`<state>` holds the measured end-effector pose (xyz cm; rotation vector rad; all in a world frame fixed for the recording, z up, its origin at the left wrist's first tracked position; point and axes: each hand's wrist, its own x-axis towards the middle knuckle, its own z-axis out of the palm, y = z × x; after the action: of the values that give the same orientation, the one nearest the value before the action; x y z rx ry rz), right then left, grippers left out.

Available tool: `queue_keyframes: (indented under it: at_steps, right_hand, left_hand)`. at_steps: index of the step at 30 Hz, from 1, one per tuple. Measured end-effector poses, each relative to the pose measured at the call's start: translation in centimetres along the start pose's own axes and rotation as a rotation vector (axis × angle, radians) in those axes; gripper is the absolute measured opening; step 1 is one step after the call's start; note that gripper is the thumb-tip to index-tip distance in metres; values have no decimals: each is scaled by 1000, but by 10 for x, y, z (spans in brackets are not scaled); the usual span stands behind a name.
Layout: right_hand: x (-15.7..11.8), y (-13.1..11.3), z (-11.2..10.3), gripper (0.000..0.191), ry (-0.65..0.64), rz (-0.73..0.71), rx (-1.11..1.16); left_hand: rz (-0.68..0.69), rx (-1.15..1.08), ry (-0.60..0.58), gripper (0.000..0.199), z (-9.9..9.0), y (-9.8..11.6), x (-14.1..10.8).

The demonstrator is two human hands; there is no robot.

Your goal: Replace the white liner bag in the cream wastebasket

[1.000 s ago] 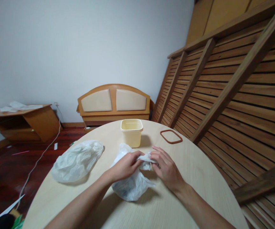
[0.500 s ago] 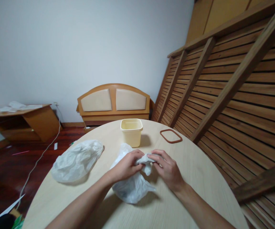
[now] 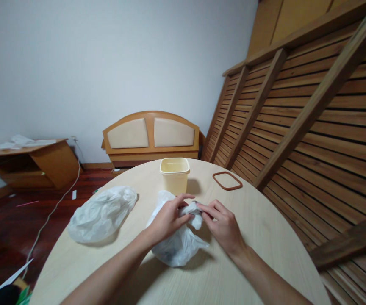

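Note:
A crumpled white plastic bag point(image 3: 179, 248) lies at the middle of the round table, its upper part bunched between my two hands. My left hand point(image 3: 168, 216) grips the bunched part from the left, thumb below and fingers curved over it. On the right, my right hand point(image 3: 219, 224) pinches the end of the same bunch between thumb and fingertips. Just beyond the hands stands an upright pale yellow square bin point(image 3: 175, 180) with an open top. A second crumpled white plastic bag point(image 3: 103, 216) rests to the left, apart from both hands.
A brown rounded-square ring point(image 3: 217, 181) lies flat at the table's back right. The round wooden table point(image 3: 265, 254) has slatted wood panels point(image 3: 297, 127) close along its right. Behind it stands a headboard point(image 3: 151, 131); a low desk point(image 3: 52, 161) is at the far left.
The bunched part of the bag is now more compact and twisted. My left fingers have lifted and loosened somewhat, while my right fingers have drawn into a tighter pinch.

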<state>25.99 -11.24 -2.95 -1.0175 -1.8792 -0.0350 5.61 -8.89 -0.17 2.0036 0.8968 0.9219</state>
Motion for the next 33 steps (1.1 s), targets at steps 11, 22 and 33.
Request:
queue_keyframes:
  at_steps: [11, 22, 33]
  right_hand:
    - [-1, -10, 6, 38, -27, 64, 99]
    - [0, -10, 0, 23, -11, -24, -82]
    - [1, -9, 1, 17, -52, -39, -96]
  left_hand:
    - [-10, 133, 74, 16, 3, 5, 1]
    - [-88, -31, 113, 28, 13, 3, 1]
    - [-33, 231, 68, 28, 9, 18, -1]
